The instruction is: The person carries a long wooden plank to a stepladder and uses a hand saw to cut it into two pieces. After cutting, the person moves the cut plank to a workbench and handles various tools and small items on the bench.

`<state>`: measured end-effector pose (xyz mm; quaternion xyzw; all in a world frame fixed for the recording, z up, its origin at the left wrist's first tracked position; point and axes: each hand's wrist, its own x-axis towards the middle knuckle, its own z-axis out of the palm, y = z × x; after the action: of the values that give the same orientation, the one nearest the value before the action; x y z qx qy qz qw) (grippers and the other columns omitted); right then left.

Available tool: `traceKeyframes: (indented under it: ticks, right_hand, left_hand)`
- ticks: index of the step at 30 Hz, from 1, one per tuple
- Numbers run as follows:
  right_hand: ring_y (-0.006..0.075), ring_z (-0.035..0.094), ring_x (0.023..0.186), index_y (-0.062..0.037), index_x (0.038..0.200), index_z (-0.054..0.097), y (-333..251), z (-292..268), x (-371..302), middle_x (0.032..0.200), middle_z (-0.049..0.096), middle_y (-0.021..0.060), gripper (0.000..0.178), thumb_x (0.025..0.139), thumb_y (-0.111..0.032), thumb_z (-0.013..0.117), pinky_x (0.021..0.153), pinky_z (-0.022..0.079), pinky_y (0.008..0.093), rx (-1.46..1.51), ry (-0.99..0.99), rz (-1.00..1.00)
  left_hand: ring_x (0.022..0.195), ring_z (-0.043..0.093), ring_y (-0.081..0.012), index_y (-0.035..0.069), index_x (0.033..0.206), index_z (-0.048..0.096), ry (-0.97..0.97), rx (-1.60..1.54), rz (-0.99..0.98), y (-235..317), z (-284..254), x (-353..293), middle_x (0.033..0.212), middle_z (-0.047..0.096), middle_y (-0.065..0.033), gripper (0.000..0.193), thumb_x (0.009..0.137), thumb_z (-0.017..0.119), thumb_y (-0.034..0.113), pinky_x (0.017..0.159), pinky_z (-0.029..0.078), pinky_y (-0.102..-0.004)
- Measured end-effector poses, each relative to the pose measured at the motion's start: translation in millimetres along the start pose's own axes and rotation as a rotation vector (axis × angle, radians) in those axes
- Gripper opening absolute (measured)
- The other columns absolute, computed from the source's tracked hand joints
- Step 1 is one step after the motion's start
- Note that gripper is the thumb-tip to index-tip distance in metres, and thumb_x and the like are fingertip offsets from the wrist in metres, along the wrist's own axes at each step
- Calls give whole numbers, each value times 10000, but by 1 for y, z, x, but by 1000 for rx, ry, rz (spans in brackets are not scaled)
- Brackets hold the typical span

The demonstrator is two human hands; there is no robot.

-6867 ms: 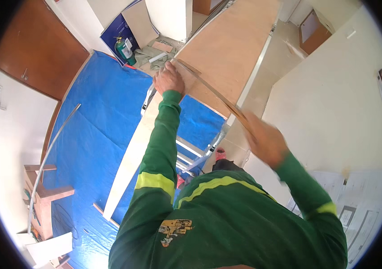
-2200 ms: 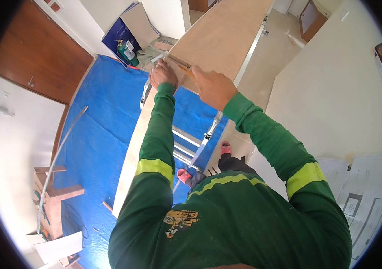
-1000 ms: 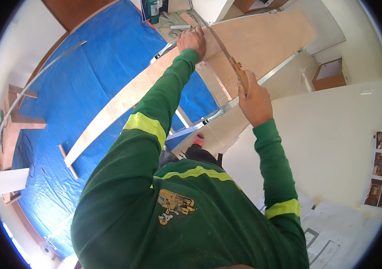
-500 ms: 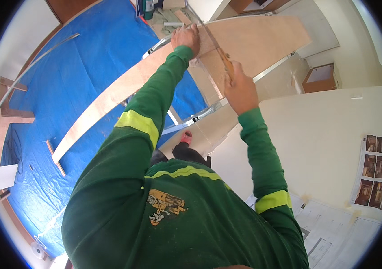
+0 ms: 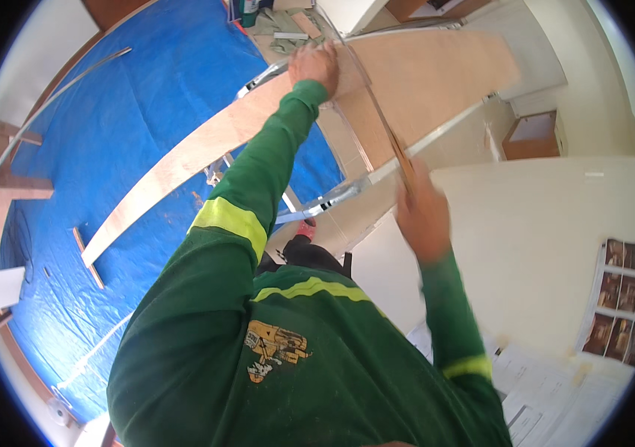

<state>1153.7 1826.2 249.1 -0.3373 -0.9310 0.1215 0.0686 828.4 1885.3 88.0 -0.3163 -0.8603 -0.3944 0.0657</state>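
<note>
My right hand (image 5: 423,212) is wrapped round the handle of a handsaw, slightly blurred. The saw's long thin blade (image 5: 378,108) slants up and away to the left, across a plywood board. My left hand (image 5: 314,67) lies on the board beside the blade, its fingers curled at the far edge and gripping there. A long narrow plywood strip (image 5: 176,160) runs from beneath that hand toward the lower left. To the right of the blade is the board's wide part (image 5: 437,82). Where the blade meets the wood is hard to make out.
Metal supports (image 5: 340,195) hold the board above a blue tarp (image 5: 146,89). A grey-green cloth (image 5: 276,26) with offcuts lies at the far side. A white wall (image 5: 526,223) with taped sheets (image 5: 619,302) stands close on my right. A wooden frame (image 5: 23,182) is at left.
My right hand has drawn the saw back toward me and to the right, so more blade shows on the near side. My left hand stays on the board, shifted only slightly.
</note>
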Motion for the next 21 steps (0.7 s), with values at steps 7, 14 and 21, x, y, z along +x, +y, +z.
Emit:
traceKeyframes:
  ticks: [7, 14, 21]
  right_hand:
    - [531, 688, 859, -68, 1381, 528, -18, 6, 68, 898, 713, 300, 379, 1042, -194, 642, 717, 529, 626, -14, 69, 4]
    - [505, 723, 909, -55, 1440, 539, -1, -46, -99, 1056, 740, 274, 441, 1019, -77, 669, 753, 601, 523, -11, 52, 32]
    - [519, 695, 875, -51, 1367, 541, -3, 28, 75, 970, 715, 299, 345, 1052, -161, 630, 719, 539, 598, 50, 128, -50]
  left_hand:
    - [1206, 649, -406, 28, 1073, 770, -36, -31, -10, 18, -2, 3, 1178, 748, -202, 586, 1154, 339, 417, 1117, 453, -529]
    - [1219, 634, -428, 7, 1132, 744, -7, -42, -11, 8, -2, 0, 1226, 733, -215, 563, 1153, 337, 396, 1141, 439, -534]
    - [1224, 640, -407, 30, 1104, 778, -92, -37, 11, 20, -7, 1, 1186, 744, -216, 585, 1160, 315, 383, 1167, 424, -526]
